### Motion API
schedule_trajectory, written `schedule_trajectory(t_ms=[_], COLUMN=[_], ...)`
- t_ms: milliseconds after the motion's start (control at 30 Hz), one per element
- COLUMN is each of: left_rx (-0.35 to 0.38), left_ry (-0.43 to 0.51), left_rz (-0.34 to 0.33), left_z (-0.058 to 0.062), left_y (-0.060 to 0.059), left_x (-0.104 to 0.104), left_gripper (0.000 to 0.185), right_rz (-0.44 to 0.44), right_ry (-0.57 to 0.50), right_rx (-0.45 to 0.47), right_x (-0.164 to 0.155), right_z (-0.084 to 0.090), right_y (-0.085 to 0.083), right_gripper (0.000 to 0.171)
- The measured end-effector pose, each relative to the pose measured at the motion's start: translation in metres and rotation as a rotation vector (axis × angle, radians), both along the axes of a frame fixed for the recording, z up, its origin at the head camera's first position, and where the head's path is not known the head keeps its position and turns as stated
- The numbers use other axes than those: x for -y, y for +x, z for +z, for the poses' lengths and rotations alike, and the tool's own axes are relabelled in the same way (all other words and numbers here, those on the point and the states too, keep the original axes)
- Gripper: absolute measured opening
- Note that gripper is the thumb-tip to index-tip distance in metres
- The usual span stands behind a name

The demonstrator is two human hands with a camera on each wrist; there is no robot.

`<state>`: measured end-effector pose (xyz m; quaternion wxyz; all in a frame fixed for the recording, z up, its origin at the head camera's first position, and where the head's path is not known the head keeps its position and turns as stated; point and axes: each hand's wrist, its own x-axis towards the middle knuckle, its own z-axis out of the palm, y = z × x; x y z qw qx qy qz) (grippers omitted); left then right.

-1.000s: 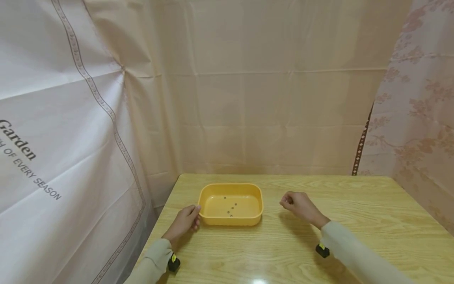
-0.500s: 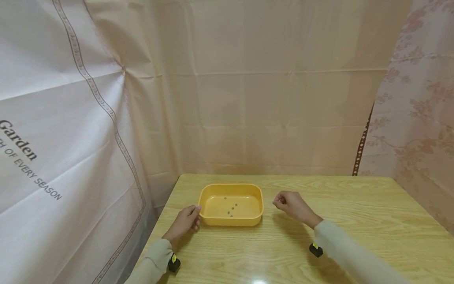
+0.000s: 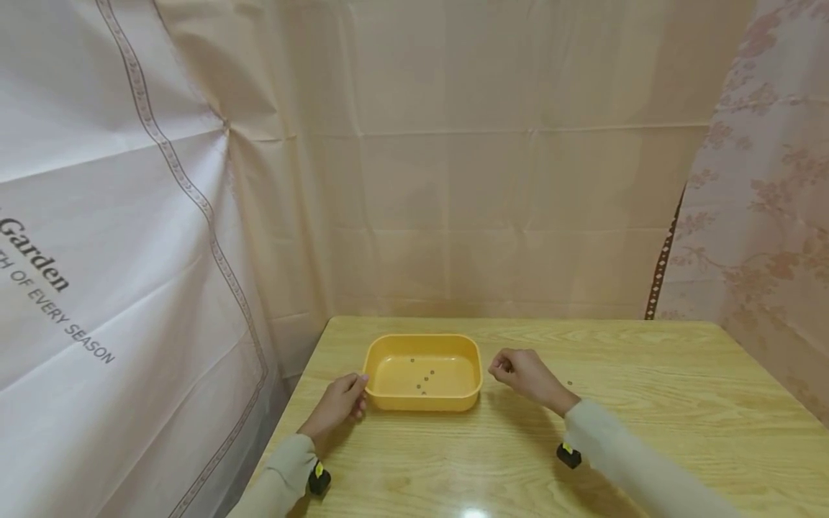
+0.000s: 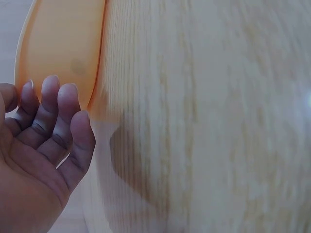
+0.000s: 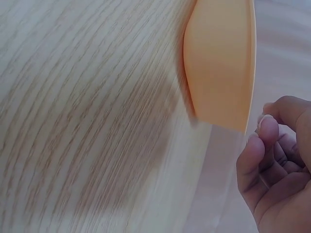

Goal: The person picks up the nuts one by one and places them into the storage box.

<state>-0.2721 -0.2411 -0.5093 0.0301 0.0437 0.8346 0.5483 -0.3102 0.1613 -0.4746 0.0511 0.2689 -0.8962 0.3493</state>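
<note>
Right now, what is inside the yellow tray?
A few small dark bits lie loose on the floor of the tray; they are too small to identify. The near wall hides a strip of floor behind it.

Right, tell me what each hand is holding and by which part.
The left hand touches the yellow tray at its left rim. The right hand has curled fingers beside the tray; whether it pinches anything cannot be told.

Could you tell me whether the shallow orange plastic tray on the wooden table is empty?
No, the shallow orange plastic tray holds several small dark pieces scattered across its floor in the head view.
</note>
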Motion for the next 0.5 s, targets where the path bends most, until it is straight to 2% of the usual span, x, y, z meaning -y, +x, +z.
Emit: schedule_trajectory(t_ms=[267,500], left_rx=[0.0,0.006], left_ry=[-0.007,0.014], left_rz=[-0.012,-0.007], left_z=[0.0,0.0], left_y=[0.0,-0.001], left_x=[0.001,0.0], left_gripper=[0.044,0.045], right_rz=[0.043,0.056], right_ry=[-0.05,-0.042], right_rx=[0.054,0.053], right_x=[0.009,0.016], right_z=[0.0,-0.002], right_y=[0.002,0.003], right_gripper=[0.006,0.007])
